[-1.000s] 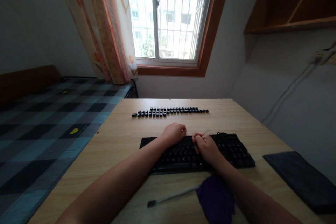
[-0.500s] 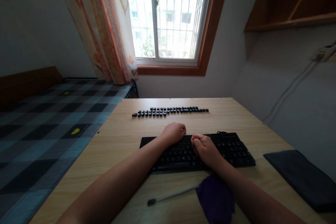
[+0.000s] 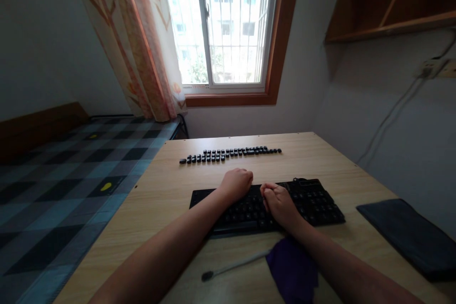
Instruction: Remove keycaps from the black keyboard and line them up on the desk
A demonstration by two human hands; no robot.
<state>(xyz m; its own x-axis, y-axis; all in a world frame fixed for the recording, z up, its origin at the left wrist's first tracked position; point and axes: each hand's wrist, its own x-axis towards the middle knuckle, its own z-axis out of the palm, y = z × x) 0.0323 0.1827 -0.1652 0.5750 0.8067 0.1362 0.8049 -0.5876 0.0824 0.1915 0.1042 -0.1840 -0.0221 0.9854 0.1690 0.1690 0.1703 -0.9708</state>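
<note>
Keyboard [image 3: 245, 211] on the tabletop [image 3: 171, 199], both your hands over it

Off to the left of the keyboard, well apart from it, is the bed [image 3: 81, 171] with its checked cover, and beyond that the flowered curtain [image 3: 142, 42]. Your left forearm [image 3: 174, 249] crosses the keyboard's left end. The window [image 3: 233, 33] stands well past its far side, and nearer, on the tabletop beyond the keyboard, the black key caps [image 3: 231, 153] lie in rows. On your side of the keyboard lies a thin brush [image 3: 237, 264], its dark head pointing left.

Your left hand [image 3: 239, 184] is at the keyboard's far edge, left of its middle, fingers curled under; you can't tell whether that grip pinches anything. Just right of it, over the keys, your right hand [image 3: 278, 202] has its grip curled closed, thumb against the fingers; what may be inside is hidden.

The purple cloth [image 3: 294, 270] lies just on your side of the keyboard, meeting the brush's handle, with your right forearm [image 3: 338, 261] crossing over its edge. Right of the keyboard, apart from it, are the wall shelf [image 3: 392, 31], high up, the dark pad [image 3: 409, 237] and the socket [image 3: 429, 69].
</note>
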